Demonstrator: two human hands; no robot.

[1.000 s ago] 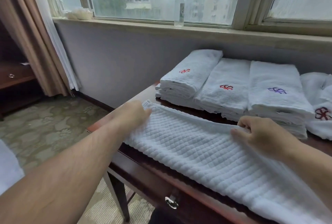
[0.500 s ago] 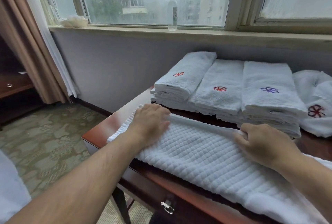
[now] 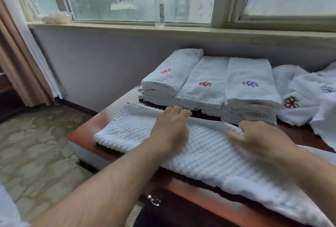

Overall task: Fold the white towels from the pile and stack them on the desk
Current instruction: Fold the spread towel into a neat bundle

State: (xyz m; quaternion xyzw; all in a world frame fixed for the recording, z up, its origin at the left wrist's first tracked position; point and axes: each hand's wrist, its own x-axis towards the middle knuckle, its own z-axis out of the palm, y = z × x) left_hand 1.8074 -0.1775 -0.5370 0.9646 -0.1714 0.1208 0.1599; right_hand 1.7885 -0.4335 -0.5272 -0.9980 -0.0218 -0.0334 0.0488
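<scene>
Head view, the only one. Three neat stacks of folded towels [image 3: 205, 88] lined up along the far side of the bench [image 3: 87, 132], each topped with a small embroidered flower mark, red on two and purple on the third. Judged a good way through the job: several towels already folded and stacked, more waiting. To the right, a loose unfolded pile [image 3: 305, 97] still heaped on the bench, running out of frame, so how much remains cannot be told.

In hand now, a waffle-weave towel [image 3: 209, 155] laid lengthwise across the near part of the bench, apparently doubled over along its length, its right end trailing toward the lower right corner. White, thick, quilted into small squares, left end square and flat, far edge slightly raised in a ridge between the hands. Likely soft and limp, apt to slip off the bench edge if let go.

Left hand [image 3: 171, 128] resting flat on the towel near its far edge, fingers extended, pressing rather than gripping. Right hand [image 3: 258, 139] with fingers curled, pinching the raised far edge of the towel.

Further cross-folds and stacking still to come for this one.
</scene>
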